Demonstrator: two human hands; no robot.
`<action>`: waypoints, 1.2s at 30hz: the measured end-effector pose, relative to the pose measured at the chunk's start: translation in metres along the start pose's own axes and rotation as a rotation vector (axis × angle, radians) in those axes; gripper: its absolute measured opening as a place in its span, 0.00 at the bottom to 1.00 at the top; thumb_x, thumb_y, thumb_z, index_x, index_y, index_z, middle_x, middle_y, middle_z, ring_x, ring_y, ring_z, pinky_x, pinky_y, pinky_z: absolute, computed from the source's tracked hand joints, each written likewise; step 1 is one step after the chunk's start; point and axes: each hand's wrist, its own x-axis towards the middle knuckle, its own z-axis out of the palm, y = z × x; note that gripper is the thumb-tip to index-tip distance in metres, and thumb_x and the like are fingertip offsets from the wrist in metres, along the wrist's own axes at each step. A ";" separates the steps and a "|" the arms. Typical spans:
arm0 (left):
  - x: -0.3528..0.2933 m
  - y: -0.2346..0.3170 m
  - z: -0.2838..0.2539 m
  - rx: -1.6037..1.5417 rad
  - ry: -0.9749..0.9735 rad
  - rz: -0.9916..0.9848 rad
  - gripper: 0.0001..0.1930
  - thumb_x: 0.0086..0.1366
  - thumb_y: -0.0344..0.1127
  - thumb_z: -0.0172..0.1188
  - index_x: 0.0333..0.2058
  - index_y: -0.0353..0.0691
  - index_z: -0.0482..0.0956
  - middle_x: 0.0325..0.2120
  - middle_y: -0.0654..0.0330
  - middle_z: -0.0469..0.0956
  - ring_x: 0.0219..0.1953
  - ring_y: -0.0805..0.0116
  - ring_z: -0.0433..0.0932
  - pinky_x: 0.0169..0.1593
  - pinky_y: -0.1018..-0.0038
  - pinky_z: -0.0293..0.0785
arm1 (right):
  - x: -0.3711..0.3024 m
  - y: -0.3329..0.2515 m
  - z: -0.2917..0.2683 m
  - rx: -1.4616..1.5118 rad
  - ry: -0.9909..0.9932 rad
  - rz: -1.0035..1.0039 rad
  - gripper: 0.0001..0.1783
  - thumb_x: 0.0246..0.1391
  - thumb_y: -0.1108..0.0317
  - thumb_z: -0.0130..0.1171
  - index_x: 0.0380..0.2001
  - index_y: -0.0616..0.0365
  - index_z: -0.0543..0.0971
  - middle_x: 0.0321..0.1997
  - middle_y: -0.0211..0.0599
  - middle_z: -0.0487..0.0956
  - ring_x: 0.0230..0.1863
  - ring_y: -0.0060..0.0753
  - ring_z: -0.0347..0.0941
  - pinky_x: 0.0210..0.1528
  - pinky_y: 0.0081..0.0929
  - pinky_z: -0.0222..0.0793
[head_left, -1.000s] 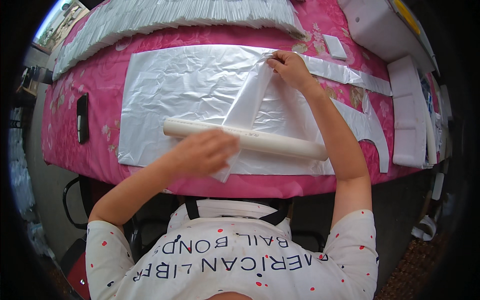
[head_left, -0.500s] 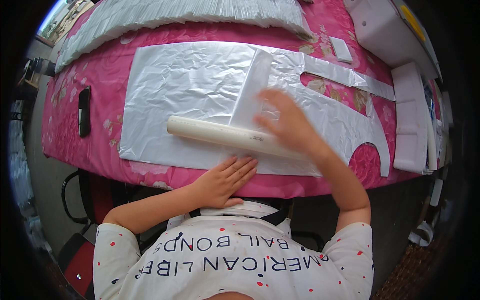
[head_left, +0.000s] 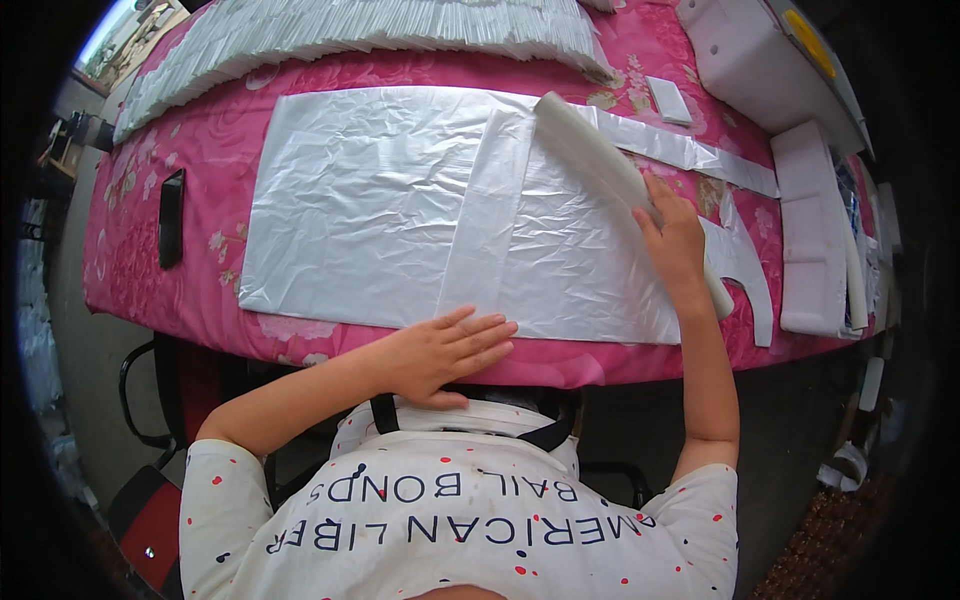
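Two bare hands are engaged at the near side of a table covered with a pink floral cloth (head_left: 130,260), where a large, crinkled sheet of silvery-white plastic film (head_left: 360,200) is spread out. A long, pale, round tube (head_left: 590,145) is laid slantwise over the sheet's right-hand part, and the right hand (head_left: 675,235) is closed around it, thumb on one side and fingers on the other. Nothing is held by the left hand (head_left: 445,350); its fingers are extended, palm down, at the sheet's near edge.

As far as can be judged, the spreading is done, and the film left of the tube looks largely flattened, though fine wrinkles can be seen. One narrow folded band of film (head_left: 485,210) is laid across the sheet's middle. Beyond the tube, two strap-like film ends are left unfolded. Compared with the long row of flat, white folded pieces (head_left: 380,30) at the table's far side, most of the folding appears not yet done.
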 end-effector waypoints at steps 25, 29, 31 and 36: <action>0.004 0.017 0.015 0.036 0.048 -0.088 0.34 0.57 0.46 0.54 0.59 0.35 0.56 0.62 0.52 0.52 0.65 0.59 0.49 0.65 0.62 0.45 | 0.091 -0.089 0.091 0.153 0.009 -0.461 0.26 0.42 0.74 0.59 0.50 0.48 0.73 0.53 0.37 0.71 0.53 0.42 0.64 0.57 0.36 0.59; -0.012 0.008 0.013 -0.007 0.171 -0.011 0.29 0.54 0.41 0.60 0.52 0.34 0.66 0.57 0.52 0.61 0.59 0.58 0.60 0.61 0.64 0.57 | 0.059 -0.094 0.074 0.310 -0.018 -0.524 0.27 0.40 0.78 0.56 0.49 0.53 0.72 0.57 0.41 0.67 0.56 0.47 0.62 0.58 0.37 0.58; -0.017 0.005 0.014 0.007 0.243 0.021 0.24 0.53 0.39 0.60 0.47 0.34 0.70 0.53 0.53 0.66 0.55 0.59 0.65 0.58 0.65 0.63 | 0.025 -0.095 0.062 0.396 -0.194 -0.593 0.27 0.37 0.82 0.53 0.47 0.56 0.73 0.55 0.42 0.69 0.55 0.48 0.63 0.56 0.38 0.61; -0.022 0.003 0.013 0.093 0.358 0.059 0.15 0.53 0.34 0.58 0.38 0.34 0.74 0.46 0.54 0.72 0.47 0.62 0.72 0.52 0.68 0.70 | -0.031 -0.104 0.046 0.480 -0.415 -0.699 0.24 0.34 0.79 0.54 0.42 0.61 0.74 0.48 0.40 0.73 0.51 0.42 0.67 0.51 0.33 0.66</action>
